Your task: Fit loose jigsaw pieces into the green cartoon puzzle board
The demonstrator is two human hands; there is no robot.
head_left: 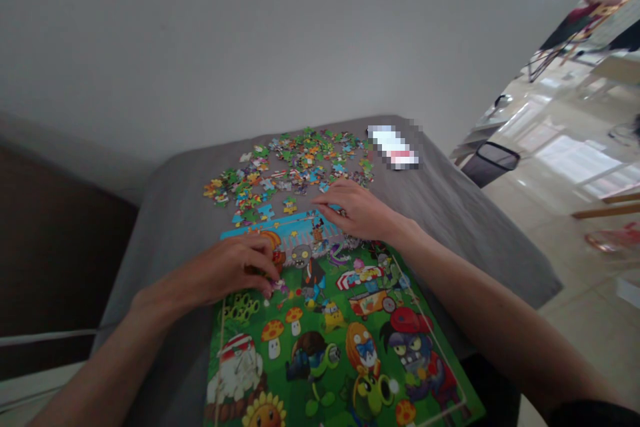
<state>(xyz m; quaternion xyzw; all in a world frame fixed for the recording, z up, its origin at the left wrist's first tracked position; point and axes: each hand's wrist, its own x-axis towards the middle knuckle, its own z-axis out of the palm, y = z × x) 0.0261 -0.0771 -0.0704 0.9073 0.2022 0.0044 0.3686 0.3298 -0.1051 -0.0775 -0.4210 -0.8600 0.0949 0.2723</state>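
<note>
A cartoon-printed jigsaw puzzle (250,353) is lying on a gray cloth cover (450,240), its green field crowded with plant and zombie characters and its far edge showing a blue strip. Loose puzzle pieces (295,170) are spreading in a bright heap at the puzzle's 12 o'clock. The left hand (225,270) is reaching in from 9 o'clock, its fingers curling down onto the puzzle's middle; whether they are gripping a piece is hidden. The right hand (355,210) is resting palm-down at 1 o'clock, fingers loosely bunched over the blue strip, and it may or may not be holding a piece. A pixelated white object (393,147) is lying beyond the heap at 1 o'clock.
</note>
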